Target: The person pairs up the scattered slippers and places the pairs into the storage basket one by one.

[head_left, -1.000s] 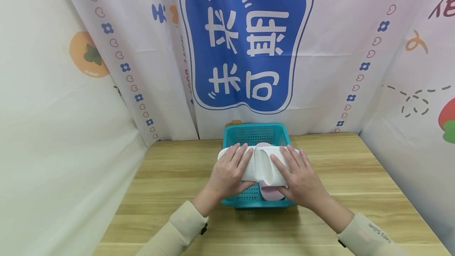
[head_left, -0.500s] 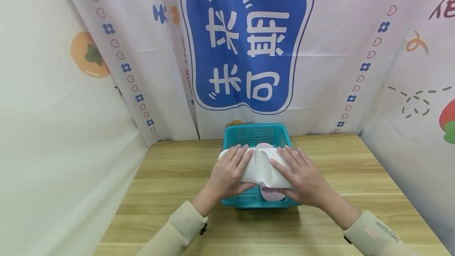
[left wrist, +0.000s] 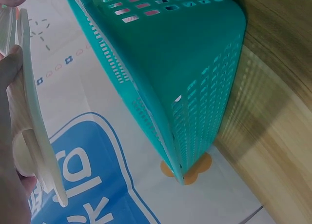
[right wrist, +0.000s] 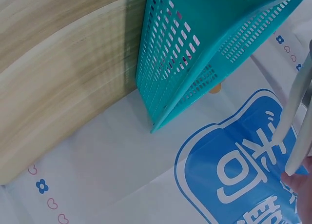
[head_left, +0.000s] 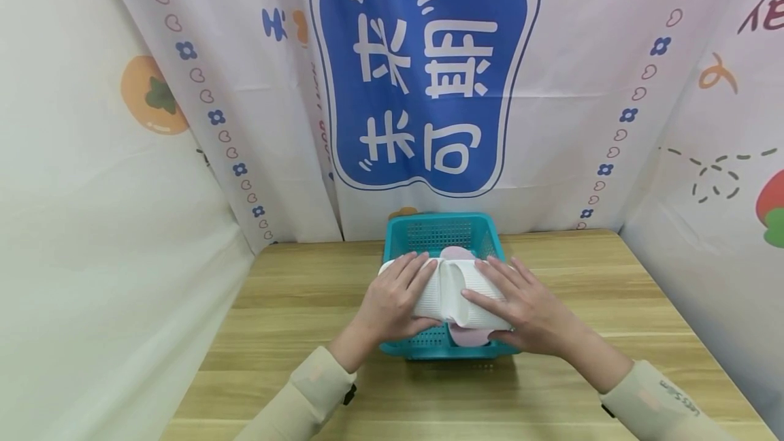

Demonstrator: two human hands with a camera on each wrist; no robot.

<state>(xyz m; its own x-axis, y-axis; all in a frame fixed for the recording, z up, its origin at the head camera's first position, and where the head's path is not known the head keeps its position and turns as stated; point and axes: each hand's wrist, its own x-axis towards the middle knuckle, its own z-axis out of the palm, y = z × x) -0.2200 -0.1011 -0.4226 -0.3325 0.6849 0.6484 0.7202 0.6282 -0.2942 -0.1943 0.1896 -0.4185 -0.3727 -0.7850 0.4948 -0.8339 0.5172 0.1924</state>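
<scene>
A pair of white slippers with ribbed surfaces is held over the turquoise basket (head_left: pixel 450 354). My left hand (head_left: pixel 392 297) grips the left white slipper (head_left: pixel 431 297), fingers over the top and thumb along the near edge. On the other side, my right hand (head_left: pixel 534 308) holds the right white slipper (head_left: pixel 484 291) the same way. Between the hands the two meet at a hollow fold. A pink item (head_left: pixel 470 336), rounded at both ends like a slipper, lies in the basket, its middle hidden by the white pair. Pale slipper edges (left wrist: pixel 36 112) show in the left wrist view.
The basket stands on a wood-grain table (head_left: pixel 294 305) near its back edge. Behind hangs a white curtain with a blue printed sign (head_left: pixel 422 73). White sheets flank the table on both sides.
My right hand has shifted slightly to the right and towards me, its fingers sliding along the white slipper. The white pair has moved a little nearer; my left hand has barely moved.
</scene>
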